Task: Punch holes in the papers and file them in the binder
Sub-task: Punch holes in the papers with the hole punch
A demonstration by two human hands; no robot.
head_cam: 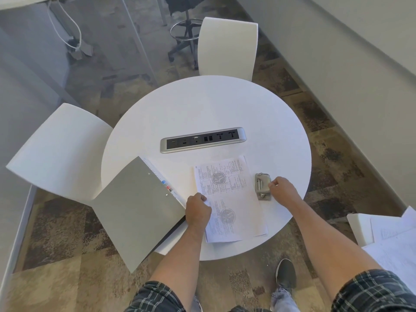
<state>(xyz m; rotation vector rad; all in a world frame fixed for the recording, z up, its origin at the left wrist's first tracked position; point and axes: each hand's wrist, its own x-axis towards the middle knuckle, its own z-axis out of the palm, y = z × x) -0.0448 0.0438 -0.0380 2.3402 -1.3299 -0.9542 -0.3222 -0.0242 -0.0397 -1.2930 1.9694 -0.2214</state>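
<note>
A person stands at the six o'clock edge of a round white table (pixel 202 104) and looks down on it. The papers (pixel 234 199), printed sheets in a loose stack, lie near that edge, a little right of the table's middle. The left hand (pixel 198 211) rests on the stack's left side at about eight o'clock of the sheets, its fingers curled down onto the paper; whether it pinches a sheet or only presses on it cannot be told. The binder (pixel 137 210) lies closed at the table's eight o'clock, its grey cover angled and its lower corner hanging out past the rim over the floor. It sits just beside the left hand, and coloured tabs show along its inner edge.

The hole punch (pixel 262 186), a small metal one, stands at three o'clock of the papers, just beside their right edge. The right hand (pixel 282 190) is at the punch's right side with its fingertips closed narrowly on the metal, gripping it.

A silver socket strip (pixel 202 139) is set into the tabletop at twelve o'clock of the papers, well apart from them. White chairs stand at the table's twelve o'clock (pixel 227 48) and nine o'clock (pixel 58 152). More loose sheets (pixel 396 239) lie off the table at four o'clock.
</note>
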